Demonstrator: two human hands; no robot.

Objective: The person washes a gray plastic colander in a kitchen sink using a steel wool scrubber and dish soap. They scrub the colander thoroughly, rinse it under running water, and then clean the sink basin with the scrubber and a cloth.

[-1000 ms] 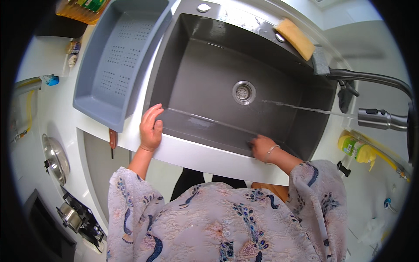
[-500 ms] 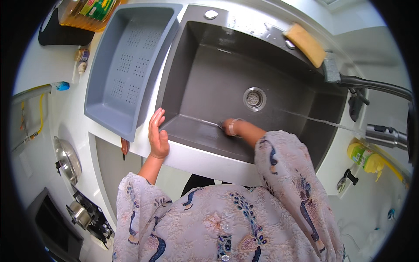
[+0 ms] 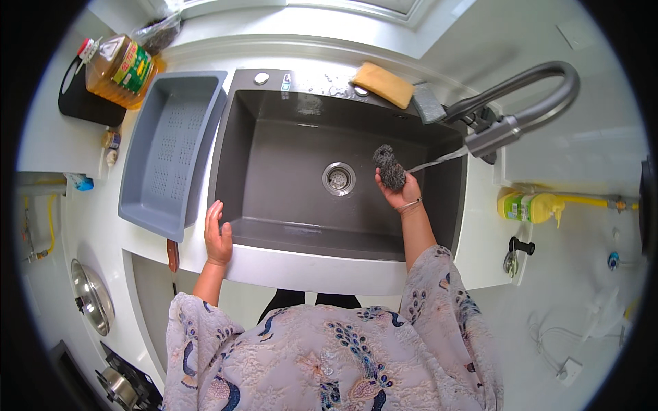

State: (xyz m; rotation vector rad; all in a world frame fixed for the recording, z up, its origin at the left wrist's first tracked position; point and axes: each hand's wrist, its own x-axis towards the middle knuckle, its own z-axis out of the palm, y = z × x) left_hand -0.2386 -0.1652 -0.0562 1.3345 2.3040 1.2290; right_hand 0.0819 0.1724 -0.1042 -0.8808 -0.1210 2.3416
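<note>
Over the right part of the dark grey sink [image 3: 288,205], my right hand [image 3: 404,192] holds a grey steel wool scourer [image 3: 389,168]. A thin stream of water from the pull-down faucet [image 3: 495,135] reaches the scourer from the right. The hand is just right of the round metal drain [image 3: 338,179]. My left hand [image 3: 218,238] holds nothing; its fingers are stretched out at the sink's front left corner, near the grey plastic basin [image 3: 194,147]. Whether its palm presses on the rim, I cannot tell.
Along the sink's back ledge lie a yellow sponge [image 3: 384,84] and a grey scouring pad [image 3: 428,103]. An oil bottle [image 3: 123,68] stands at the far left. A yellow-green bottle [image 3: 528,207] is on the right. A brown knife handle [image 3: 173,255] sticks out below the basin.
My right hand has risen from the sink's front wall to the water stream, where the scourer now shows in it. The left hand stays at the corner. The view has shifted.
</note>
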